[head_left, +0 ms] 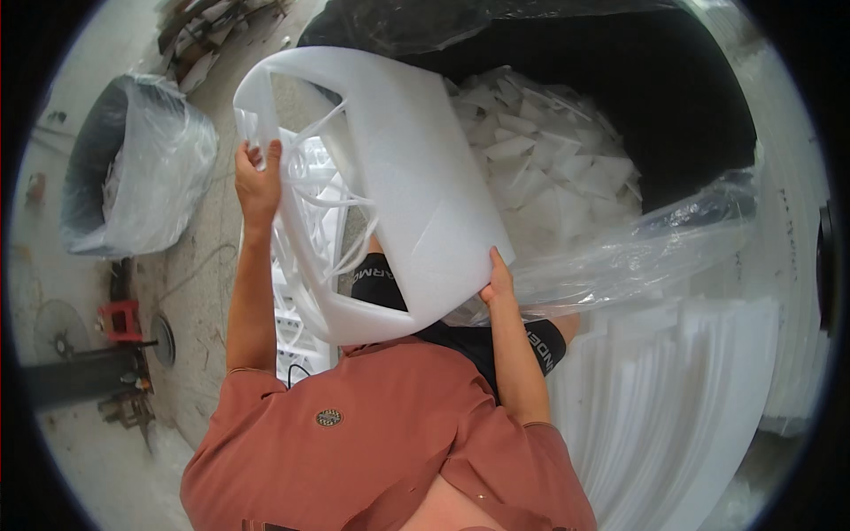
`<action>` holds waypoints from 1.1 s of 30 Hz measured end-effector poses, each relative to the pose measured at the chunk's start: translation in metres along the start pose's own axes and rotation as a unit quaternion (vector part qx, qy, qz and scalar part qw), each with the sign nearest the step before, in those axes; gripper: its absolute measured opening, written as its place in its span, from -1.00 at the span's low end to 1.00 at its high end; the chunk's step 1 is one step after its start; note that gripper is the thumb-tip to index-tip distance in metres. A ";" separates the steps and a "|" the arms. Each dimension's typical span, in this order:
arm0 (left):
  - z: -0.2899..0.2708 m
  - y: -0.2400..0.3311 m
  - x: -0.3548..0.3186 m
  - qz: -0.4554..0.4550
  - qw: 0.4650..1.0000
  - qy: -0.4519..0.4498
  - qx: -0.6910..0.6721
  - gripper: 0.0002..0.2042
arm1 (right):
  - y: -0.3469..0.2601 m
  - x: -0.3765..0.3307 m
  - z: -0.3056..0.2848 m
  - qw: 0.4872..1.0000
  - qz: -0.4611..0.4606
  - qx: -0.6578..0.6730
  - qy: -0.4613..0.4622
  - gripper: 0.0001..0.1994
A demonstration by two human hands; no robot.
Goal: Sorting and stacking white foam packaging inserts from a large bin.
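Observation:
A large white foam-like sheet [416, 168] is held up in front of me, curved, with a big opening cut through its left part. Thin white strips hang across that opening. My left hand [258, 184] is closed on the sheet's left edge, thumb in view and the other fingers partly behind it. At the sheet's lower right corner, my right hand [500, 276] grips the edge, its thumb on the near face and its fingers mostly hidden. Through and below the opening, more white cut-out pieces [297, 332] show near my legs.
A large black bin [691, 115] lined with clear plastic [637, 257] holds a heap of white offcuts [553, 155]. Stacked white sheets [664, 380] stand at the lower right. To the left are another plastic-lined bin [168, 168], a red stool [120, 320] and a fan [163, 340].

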State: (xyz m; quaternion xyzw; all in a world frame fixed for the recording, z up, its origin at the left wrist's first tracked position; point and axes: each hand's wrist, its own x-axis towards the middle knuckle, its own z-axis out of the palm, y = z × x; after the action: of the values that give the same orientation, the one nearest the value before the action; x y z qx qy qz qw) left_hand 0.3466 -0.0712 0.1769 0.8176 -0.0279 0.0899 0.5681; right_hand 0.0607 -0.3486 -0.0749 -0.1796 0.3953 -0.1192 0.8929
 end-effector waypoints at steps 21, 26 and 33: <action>0.053 -0.042 -0.196 -0.239 0.902 -0.319 -0.164 -0.41 | -0.020 -0.127 0.086 0.550 -0.467 -0.692 -0.018 0.07; 0.054 -0.029 -0.188 -0.282 0.805 -0.385 -0.353 -0.42 | -0.008 -0.125 0.115 0.615 -0.378 -0.657 -0.218 0.25; 0.052 -0.017 -0.189 -0.284 0.768 -0.429 -0.380 -0.55 | -0.004 -0.109 0.120 0.714 -0.374 -0.558 -0.198 -0.06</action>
State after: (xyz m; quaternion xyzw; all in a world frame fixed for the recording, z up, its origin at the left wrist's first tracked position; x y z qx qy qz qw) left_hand 0.1691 -0.1243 0.1103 0.4586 -0.0672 -0.4538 0.7611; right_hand 0.0785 -0.2862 0.0734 -0.7980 0.1049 -0.1624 0.5708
